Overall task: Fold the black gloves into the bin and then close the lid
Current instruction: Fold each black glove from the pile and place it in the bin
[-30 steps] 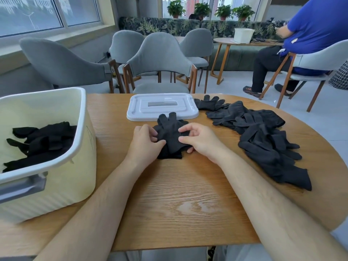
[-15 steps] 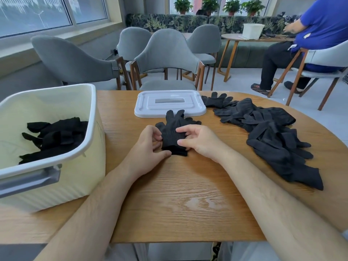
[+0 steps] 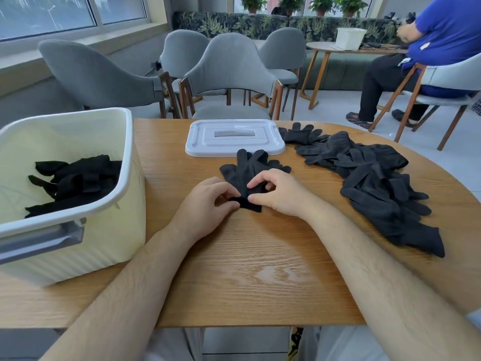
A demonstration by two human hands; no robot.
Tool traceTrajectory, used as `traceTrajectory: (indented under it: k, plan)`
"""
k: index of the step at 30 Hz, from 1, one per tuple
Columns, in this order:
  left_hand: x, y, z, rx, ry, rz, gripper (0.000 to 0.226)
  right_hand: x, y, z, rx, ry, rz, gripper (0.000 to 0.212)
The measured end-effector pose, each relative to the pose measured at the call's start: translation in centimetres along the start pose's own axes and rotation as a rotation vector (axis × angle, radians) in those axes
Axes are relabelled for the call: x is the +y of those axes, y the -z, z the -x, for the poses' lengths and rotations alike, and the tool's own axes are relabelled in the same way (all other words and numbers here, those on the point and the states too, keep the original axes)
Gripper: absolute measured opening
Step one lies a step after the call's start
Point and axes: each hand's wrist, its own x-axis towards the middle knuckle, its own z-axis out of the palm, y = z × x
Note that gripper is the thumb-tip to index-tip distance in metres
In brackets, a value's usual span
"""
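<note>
Black glove (image 3: 247,170) lies on the wooden tabletop (image 3: 260,269) just beside the white lid (image 3: 208,142), its cuff pinched by the left hand (image 3: 205,204) and right hand (image 3: 281,194); folded gloves (image 3: 78,178) fill the cream bin (image 3: 117,243) at left.

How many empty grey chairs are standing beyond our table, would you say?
4: left chair, centre chair, rear-left chair, rear-right chair; more may be hidden.

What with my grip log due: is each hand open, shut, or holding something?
Left hand: pinches the cuff end of the black glove.
Right hand: pinches the same cuff end.
</note>
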Motion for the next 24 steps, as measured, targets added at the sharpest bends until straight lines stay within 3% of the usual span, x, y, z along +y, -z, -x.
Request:
traceTrajectory:
  k: [19, 24]
  plan:
    - [0.08, -0.23, 0.06, -0.042, -0.071, -0.030, 0.010, 0.28, 0.44, -0.18, -0.007, -0.044, -0.068, 0.033]
    - [-0.09, -0.34, -0.06, -0.089, -0.056, 0.001, 0.006, 0.20, 0.32, -0.60, 0.060, -0.118, -0.318, 0.048]
